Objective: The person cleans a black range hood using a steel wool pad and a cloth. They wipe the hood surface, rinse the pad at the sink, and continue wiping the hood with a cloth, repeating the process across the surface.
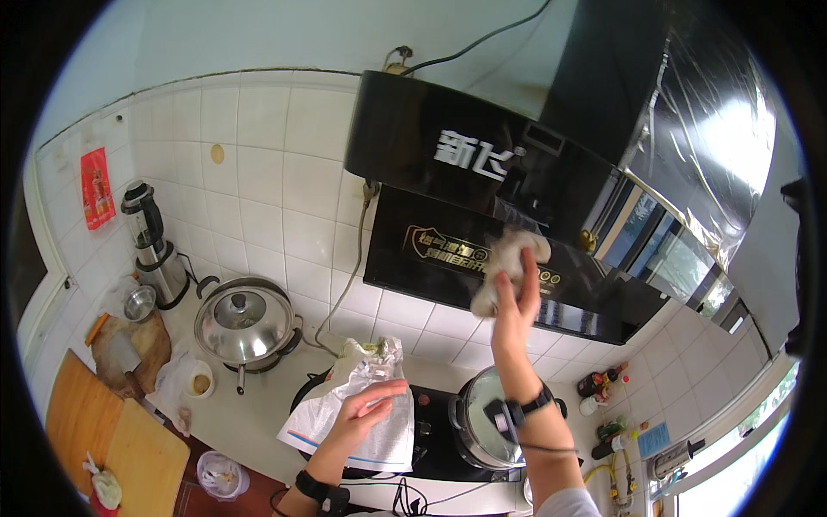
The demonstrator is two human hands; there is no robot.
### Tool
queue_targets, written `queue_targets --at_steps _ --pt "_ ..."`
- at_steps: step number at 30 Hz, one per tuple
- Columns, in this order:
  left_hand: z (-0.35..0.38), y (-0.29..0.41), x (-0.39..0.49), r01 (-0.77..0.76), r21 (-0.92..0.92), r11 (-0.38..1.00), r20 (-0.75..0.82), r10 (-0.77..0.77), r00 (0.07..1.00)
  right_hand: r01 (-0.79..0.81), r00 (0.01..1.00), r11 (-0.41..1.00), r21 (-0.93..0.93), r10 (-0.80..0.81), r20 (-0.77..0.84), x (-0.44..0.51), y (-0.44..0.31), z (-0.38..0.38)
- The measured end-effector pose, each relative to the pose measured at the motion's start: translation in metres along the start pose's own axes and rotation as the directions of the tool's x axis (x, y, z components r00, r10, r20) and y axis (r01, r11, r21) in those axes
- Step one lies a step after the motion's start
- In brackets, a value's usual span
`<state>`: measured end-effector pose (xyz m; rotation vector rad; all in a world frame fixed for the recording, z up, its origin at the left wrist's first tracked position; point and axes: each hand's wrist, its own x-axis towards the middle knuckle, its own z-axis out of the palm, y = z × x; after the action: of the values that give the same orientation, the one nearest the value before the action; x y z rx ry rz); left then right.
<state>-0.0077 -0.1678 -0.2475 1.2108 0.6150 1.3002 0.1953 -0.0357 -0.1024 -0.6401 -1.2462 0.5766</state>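
My right hand [517, 307] is raised to the black range hood [446, 155] with a crumpled, greyish-white cloth [501, 271] in its fingers. The cloth lies over part of the hood's lower glass panel [439, 223] and looks blurred; whether it presses on the glass, I cannot tell. My left hand [368, 407] holds nothing, its fingers stretched out above a white-and-silver plastic sheet [323, 426]. That sheet covers the left part of the black gas stove [439, 400] and most of a dark pan beneath. A lidded steel pot [488, 413] stands on the right burner, partly behind my right forearm.
Left on the counter are a lidded steel wok [242, 323], a blender [152, 245], and a cleaver [123, 352] on a round chopping board [155, 336]. Bottles [591, 384] line the right wall. A waste bin [223, 475] stands below. Loose cables [407, 497] hang near the stove's front.
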Motion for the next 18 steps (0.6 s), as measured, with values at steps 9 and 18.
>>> queue_targets --at_steps 9,18 --pt "-0.067 0.000 -0.027 -0.009 0.010 1.000 -0.300 0.012 0.954 0.759 0.585 0.271 -0.592 -0.683 0.438 0.097 0.094 0.134" --pt "-0.095 0.002 -0.027 0.026 -0.029 0.999 -0.371 -0.035 0.928 0.753 0.645 0.132 -0.645 -0.342 0.683 0.040 0.164 0.099"
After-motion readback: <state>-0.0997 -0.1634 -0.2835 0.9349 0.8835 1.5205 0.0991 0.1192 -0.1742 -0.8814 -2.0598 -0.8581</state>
